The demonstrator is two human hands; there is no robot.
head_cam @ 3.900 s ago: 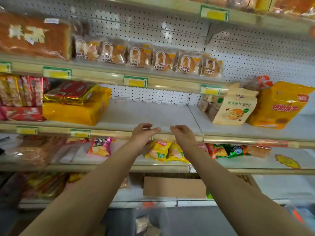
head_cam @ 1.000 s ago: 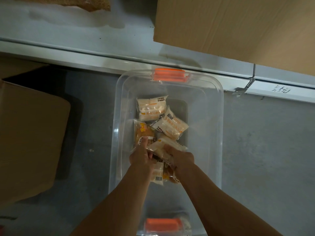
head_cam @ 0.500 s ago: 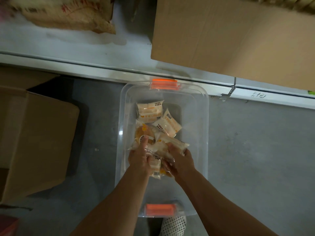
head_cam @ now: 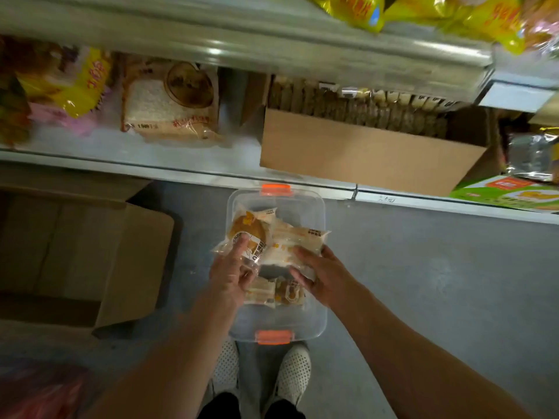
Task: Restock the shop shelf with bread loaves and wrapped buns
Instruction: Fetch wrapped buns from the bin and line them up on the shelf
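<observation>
A clear plastic bin (head_cam: 320, 309) with orange latches stands on the grey floor by my feet. My left hand (head_cam: 231, 275) grips a wrapped bun (head_cam: 246, 229) with a golden top, thumb on its wrapper. My right hand (head_cam: 322, 272) grips pale wrapped buns (head_cam: 295, 244) beside it. Both bundles are lifted above the bin. More wrapped buns (head_cam: 276, 291) lie in the bin under my hands. A bagged bread loaf (head_cam: 169, 107) lies on the bottom shelf (head_cam: 127, 163) at upper left.
An open cardboard box (head_cam: 363, 146) of packets sits on the bottom shelf right of the loaf. Flattened cardboard boxes (head_cam: 90, 258) lie on the floor at left. Yellow bags (head_cam: 423, 10) overhang the shelf above. A green carton (head_cam: 511, 192) sits at far right.
Both hands have risen out of the bin with the buns they took hold of. The camera has tilted up, and the bottom shelf has come into view.
</observation>
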